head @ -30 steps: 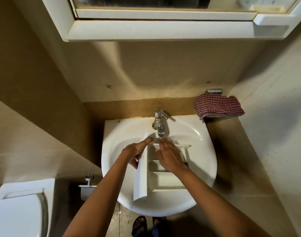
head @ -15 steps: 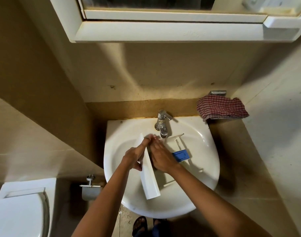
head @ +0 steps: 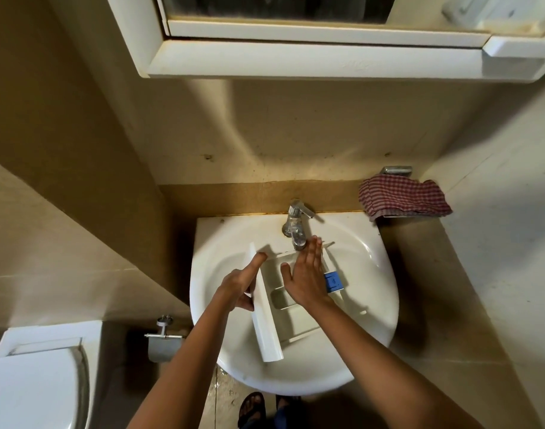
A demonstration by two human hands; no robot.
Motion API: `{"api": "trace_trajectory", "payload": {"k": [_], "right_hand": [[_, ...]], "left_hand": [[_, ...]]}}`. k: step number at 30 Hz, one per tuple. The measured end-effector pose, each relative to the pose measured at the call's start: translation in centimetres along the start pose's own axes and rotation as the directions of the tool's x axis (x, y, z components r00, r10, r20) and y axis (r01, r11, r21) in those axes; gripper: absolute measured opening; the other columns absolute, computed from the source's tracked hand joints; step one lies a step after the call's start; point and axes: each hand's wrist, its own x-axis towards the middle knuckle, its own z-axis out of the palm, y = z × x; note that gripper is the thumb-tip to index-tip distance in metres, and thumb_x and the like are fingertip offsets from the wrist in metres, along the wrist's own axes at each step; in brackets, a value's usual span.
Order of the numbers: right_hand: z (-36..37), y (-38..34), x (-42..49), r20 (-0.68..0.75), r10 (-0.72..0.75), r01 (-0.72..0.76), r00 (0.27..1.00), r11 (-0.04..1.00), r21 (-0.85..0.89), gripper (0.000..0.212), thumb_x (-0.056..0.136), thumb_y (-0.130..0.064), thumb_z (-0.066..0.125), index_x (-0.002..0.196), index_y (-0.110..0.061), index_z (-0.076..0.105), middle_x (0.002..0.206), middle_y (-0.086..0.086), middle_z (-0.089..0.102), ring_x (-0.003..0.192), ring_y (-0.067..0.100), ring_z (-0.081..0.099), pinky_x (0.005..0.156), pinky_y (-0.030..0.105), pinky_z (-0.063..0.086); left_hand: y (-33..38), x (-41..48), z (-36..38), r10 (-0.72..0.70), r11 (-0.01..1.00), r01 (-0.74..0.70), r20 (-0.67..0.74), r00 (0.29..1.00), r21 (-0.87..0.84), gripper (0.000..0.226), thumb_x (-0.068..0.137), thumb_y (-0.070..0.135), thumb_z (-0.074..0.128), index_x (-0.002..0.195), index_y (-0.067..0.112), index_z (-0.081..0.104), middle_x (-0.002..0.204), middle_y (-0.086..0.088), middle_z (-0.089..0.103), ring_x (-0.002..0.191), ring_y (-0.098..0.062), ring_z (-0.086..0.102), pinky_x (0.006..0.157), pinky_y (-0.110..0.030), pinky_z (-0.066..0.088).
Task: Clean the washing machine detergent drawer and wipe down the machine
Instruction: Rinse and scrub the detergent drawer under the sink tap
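A white detergent drawer [head: 293,326] lies in the white sink [head: 373,292], its long front panel [head: 266,329] to the left and a blue insert [head: 333,281] on its right side. My left hand [head: 238,287] grips the front panel, forefinger stretched along it. My right hand [head: 305,277] lies flat with spread fingers on the drawer's compartments, its fingertips just below the chrome tap [head: 296,226].
A red checked cloth [head: 402,196] lies on the ledge right of the sink. A mirror cabinet [head: 327,51] hangs overhead. A toilet [head: 33,385] and a paper holder [head: 164,339] stand lower left. My sandalled feet [head: 252,410] show below the sink.
The drawer has turned in the sink, first tilting so the blue insert showed, and my right hand has slid up across its compartments toward the tap. My left hand kept hold of the front panel.
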Motion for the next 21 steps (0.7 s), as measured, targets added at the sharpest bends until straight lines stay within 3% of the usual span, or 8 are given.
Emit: {"api": "trace_trajectory", "payload": {"k": [4,6,10,13,15,17,19,21], "right_hand": [[0.5,0.4,-0.5,0.102,-0.033,0.040,0.994,0.997,-0.061,0.077,0.096,-0.039,0.032,0.148,0.004,-0.007,0.155,0.024,-0.015,0.144,0.033,-0.019,0.120,0.042,-0.004],[1.0,-0.1,-1.4,0.170,-0.201,0.210,0.965,0.977,-0.040,0.072,0.099,-0.035,0.034,0.150,0.000,-0.001,0.157,0.019,-0.009,0.145,0.032,-0.013,0.120,0.046,0.000],[1.3,-1.0,-2.9,0.224,-0.569,0.545,0.791,0.823,0.161,0.057,0.098,-0.030,0.045,0.148,-0.009,0.028,0.152,0.011,0.033,0.143,0.022,0.025,0.118,0.039,0.022],[0.3,1.2,-3.0,0.222,-0.616,0.627,0.756,0.779,0.027,0.057,0.100,-0.034,0.034,0.152,-0.017,0.018,0.159,0.001,0.015,0.147,0.013,0.006,0.120,0.032,0.006],[0.1,3.6,-2.7,0.166,-0.528,0.546,0.833,0.833,-0.092,0.060,0.099,-0.049,0.015,0.152,-0.020,0.016,0.158,-0.004,0.006,0.146,0.015,-0.003,0.121,0.037,0.003],[0.0,5.2,-2.3,0.080,-0.292,0.299,0.953,0.950,-0.089,0.077,0.093,-0.063,0.004,0.151,-0.015,0.017,0.158,-0.001,0.004,0.147,0.019,-0.005,0.121,0.041,0.006],[0.3,4.8,-2.3,0.117,-0.091,0.098,0.989,0.994,-0.052,0.080,0.090,-0.060,0.011,0.151,-0.009,0.017,0.160,0.007,0.001,0.147,0.022,-0.009,0.120,0.037,-0.002],[0.7,3.0,-3.2,0.146,-0.033,0.042,0.989,0.997,-0.057,0.075,0.088,-0.049,0.011,0.151,-0.009,0.015,0.160,0.012,-0.003,0.146,0.026,-0.014,0.118,0.039,-0.009]], "left_hand": [[0.3,-0.6,0.3,0.016,1.000,-0.016,-0.026,1.000,-0.006,0.107,0.045,0.094,0.048,0.098,0.003,0.067,0.092,-0.013,0.067,0.071,-0.034,0.072,0.077,-0.043,0.060],[0.6,-1.0,0.7,0.013,1.000,-0.014,-0.061,0.998,-0.016,0.101,0.049,0.089,0.052,0.097,0.001,0.063,0.090,-0.011,0.062,0.071,-0.035,0.071,0.072,-0.040,0.061],[0.7,-1.5,0.5,0.012,0.999,-0.016,-0.079,0.997,-0.050,0.102,0.048,0.083,0.054,0.113,0.005,0.059,0.105,-0.014,0.062,0.082,-0.035,0.067,0.060,-0.038,0.060],[0.6,-2.4,0.4,0.043,0.998,-0.047,-0.097,0.994,-0.035,0.094,0.050,0.082,0.055,0.100,0.003,0.063,0.101,-0.015,0.064,0.078,-0.034,0.069,0.069,-0.041,0.061],[0.6,-3.0,0.5,0.064,0.998,-0.063,-0.123,0.990,0.009,0.088,0.053,0.083,0.054,0.086,0.002,0.064,0.093,-0.015,0.066,0.069,-0.033,0.070,0.072,-0.040,0.061],[0.7,-3.3,0.6,0.071,0.996,-0.062,-0.165,0.984,0.057,0.080,0.064,0.080,0.055,0.075,0.001,0.061,0.086,-0.015,0.067,0.065,-0.034,0.069,0.075,-0.038,0.060],[0.8,-3.3,0.6,0.086,0.992,-0.065,-0.210,0.974,0.104,0.075,0.071,0.077,0.054,0.067,0.002,0.058,0.080,-0.016,0.068,0.063,-0.034,0.069,0.078,-0.038,0.059],[1.1,-3.7,0.7,0.105,0.984,-0.066,-0.241,0.965,0.163,0.075,0.073,0.078,0.052,0.062,0.004,0.057,0.078,-0.019,0.069,0.062,-0.033,0.069,0.082,-0.039,0.058]]}}
